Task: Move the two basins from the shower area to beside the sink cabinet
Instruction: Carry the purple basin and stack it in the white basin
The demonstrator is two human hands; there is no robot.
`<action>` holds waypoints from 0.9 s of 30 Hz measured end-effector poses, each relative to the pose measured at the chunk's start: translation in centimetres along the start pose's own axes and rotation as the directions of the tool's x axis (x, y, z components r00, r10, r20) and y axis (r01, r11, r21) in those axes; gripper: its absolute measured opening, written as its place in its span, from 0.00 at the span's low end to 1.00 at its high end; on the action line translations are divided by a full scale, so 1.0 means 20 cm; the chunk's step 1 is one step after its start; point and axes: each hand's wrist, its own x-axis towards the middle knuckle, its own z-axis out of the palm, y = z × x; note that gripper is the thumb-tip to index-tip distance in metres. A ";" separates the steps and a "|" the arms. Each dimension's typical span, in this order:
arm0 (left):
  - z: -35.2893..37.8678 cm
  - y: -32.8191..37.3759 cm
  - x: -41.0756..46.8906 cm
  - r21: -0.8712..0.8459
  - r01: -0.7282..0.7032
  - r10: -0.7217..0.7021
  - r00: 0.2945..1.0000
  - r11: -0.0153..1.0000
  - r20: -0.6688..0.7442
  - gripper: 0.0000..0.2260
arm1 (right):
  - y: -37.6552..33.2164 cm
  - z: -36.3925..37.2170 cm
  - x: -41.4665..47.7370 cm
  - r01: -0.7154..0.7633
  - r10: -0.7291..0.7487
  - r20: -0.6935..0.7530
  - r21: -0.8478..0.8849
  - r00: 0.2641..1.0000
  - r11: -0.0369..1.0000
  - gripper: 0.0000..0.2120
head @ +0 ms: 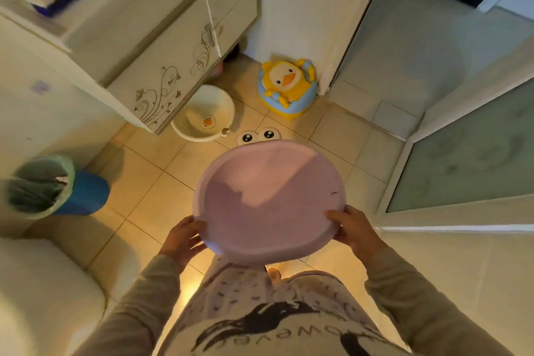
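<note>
From the head camera I looked down at a tiled bathroom floor, with both of the person's arms reaching forward in grey sleeves. Between the hands was a pale purple basin, held in the air above the floor and tipped so that I saw into its empty bowl; two cartoon eyes stood up from its far rim. The left hand was wrapped around the near left edge, fingers curled underneath and thumb against the rim, and the right hand gripped the near right edge in the same way — both hands closed on the basin, neither free. Ahead and to the left stood the sink cabinet, cream with brown swirl decoration. A white basin with a duck face printed inside already sat on the floor, touching or just beside the cabinet's corner. Near it, against the wall, was a yellow duck potty, and a blue bin with a green liner stood at the left. I judged the task roughly half finished: one basin appeared placed, while the purple one was being carried and had not yet been set down beside the cabinet — that placement was what remained.
</note>
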 end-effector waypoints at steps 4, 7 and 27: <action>0.09 0.11 0.08 -0.080 0.008 -0.012 0.998 0.997 -0.054 0.06 | -0.23 0.06 0.21 -0.013 0.017 0.050 -0.076 0.999 0.997 0.21; 0.16 0.24 0.18 -0.115 0.002 -0.010 0.998 0.993 -0.070 0.07 | -0.41 0.12 0.35 -0.030 0.036 0.059 -0.109 0.998 0.994 0.20; 0.69 1.18 0.64 -0.363 0.006 -0.120 0.949 0.932 -0.293 0.07 | -1.67 0.54 1.24 -0.072 0.160 0.213 -0.368 0.964 0.927 0.17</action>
